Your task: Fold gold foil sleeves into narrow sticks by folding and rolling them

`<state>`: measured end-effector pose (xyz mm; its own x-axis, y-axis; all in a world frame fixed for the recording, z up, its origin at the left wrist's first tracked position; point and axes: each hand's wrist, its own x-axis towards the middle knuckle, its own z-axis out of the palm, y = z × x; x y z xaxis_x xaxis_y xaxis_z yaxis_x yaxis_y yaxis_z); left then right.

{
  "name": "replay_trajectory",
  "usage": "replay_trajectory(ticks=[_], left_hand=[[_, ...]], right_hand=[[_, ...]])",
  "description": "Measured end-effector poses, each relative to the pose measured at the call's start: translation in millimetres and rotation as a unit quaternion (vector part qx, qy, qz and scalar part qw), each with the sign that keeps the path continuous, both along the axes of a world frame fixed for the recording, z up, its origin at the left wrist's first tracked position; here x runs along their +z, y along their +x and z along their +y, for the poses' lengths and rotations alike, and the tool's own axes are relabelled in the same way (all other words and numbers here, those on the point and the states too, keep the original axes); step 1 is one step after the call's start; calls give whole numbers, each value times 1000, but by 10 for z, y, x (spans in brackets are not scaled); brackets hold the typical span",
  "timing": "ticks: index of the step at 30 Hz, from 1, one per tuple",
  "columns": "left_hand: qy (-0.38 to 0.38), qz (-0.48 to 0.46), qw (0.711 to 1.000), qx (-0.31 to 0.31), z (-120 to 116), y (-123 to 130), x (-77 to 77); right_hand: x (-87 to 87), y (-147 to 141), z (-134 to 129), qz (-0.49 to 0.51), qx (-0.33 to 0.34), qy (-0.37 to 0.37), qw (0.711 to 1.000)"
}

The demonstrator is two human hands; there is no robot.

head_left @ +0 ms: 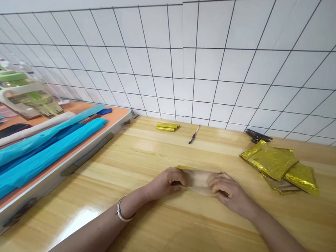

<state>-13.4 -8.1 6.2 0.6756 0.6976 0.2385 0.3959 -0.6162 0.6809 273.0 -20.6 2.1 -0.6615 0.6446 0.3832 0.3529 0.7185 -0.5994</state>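
Note:
Both hands are over the middle of the wooden table, on either side of a flat, brownish rectangular piece (198,181) with a thin gold strip along its far edge. My left hand (172,181) is closed, pinching the piece's left end. The right end is pinched between the thumb and fingers of my right hand (229,192), also closed. Slight motion blur hides whether the piece is card, paper or a foil packet's inner side. Several flat gold foil packets (273,162) lie overlapping to the right of my right hand.
Near the wall, small gold foil strips (167,127) and a pen (194,134) lie on the table (112,219). A black clip (257,136) is behind the packets. At left, an orange-topped surface (121,116) bears blue rolls (49,166) and a clear jug (31,96) with a green lid.

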Motion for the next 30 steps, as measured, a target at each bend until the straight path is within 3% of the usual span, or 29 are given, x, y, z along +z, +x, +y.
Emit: replay_trajectory(ticks=[3,8,16,24,30], left_hand=[[-26,18,998,-60,4,-29,102],[-55,31,996,-60,-18,-60,207],[-9,60,995,75,-91,-44,46],[15,52,992,111,-131,51,39],[24,75,981,177,-139,67,-2]], right_hand=[[75,-7,-37,-31,1,-42,999],[211,-46,-76,-94,20,-56,994],[126,-92,-108,-107,-93,-52,988],[89,-45,-76,-115,-43,-38,992],[52,-184,-125,-123,-180,-33,975]])
